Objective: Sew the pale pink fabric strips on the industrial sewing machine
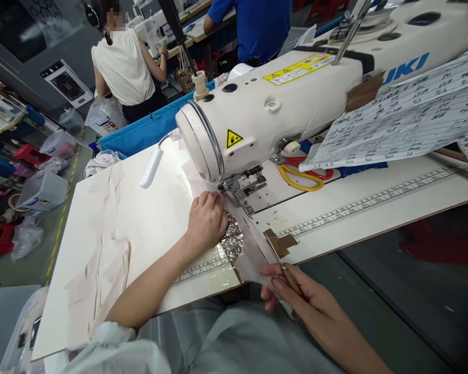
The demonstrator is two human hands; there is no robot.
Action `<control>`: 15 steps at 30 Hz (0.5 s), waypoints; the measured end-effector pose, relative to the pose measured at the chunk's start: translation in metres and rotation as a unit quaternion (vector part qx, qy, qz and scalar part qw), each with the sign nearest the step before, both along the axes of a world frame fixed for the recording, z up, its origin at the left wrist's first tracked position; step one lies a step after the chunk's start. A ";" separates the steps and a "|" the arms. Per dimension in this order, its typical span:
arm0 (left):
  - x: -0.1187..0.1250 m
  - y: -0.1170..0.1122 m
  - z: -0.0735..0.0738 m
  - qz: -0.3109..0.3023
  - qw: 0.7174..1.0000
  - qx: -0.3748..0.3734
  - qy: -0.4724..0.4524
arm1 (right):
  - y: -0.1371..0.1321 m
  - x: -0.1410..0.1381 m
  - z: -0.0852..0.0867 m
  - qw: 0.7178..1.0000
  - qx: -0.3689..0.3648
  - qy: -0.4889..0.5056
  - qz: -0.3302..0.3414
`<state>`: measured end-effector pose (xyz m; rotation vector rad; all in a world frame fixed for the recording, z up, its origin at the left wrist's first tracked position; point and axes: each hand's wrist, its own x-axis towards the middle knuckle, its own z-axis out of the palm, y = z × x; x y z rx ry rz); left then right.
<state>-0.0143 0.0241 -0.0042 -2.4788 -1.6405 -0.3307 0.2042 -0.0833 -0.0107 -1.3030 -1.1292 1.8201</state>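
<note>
A strip of thin, pale fabric [253, 244] runs from under the sewing machine's [234, 140] needle area down over the table's front edge. My left hand [206, 221] is closed, fingers curled onto the fabric just left of the presser foot; its fingertips are partly hidden. Near the table edge my right hand [296, 291] grips an awl [291, 280] by its wooden handle, the thin metal shaft pointing up and left. The same hand pinches the fabric's lower end between thumb and fingers. Shiny clear tape [233, 241] covers the tabletop beside my left hand.
Pale fabric pieces [101, 259] lie on the table's left side. A white lamp [151, 167] stands by the machine head. Scissors with yellow and red handles [302, 176] rest behind a handwritten sheet [401, 114]. Two people sit at machines beyond a blue cloth trough [140, 135].
</note>
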 end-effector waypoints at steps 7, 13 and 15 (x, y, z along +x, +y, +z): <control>0.000 -0.008 0.001 -0.017 1.000 0.013 -0.004 | -0.006 0.003 0.001 1.000 -0.009 -0.014 0.018; 0.006 -0.013 -0.001 -0.049 0.999 0.010 -0.005 | -0.017 0.014 -0.006 0.999 -0.014 -0.043 0.019; 0.007 -0.014 -0.002 -0.050 0.999 0.007 -0.007 | -0.020 0.019 -0.009 0.998 -0.003 -0.053 0.020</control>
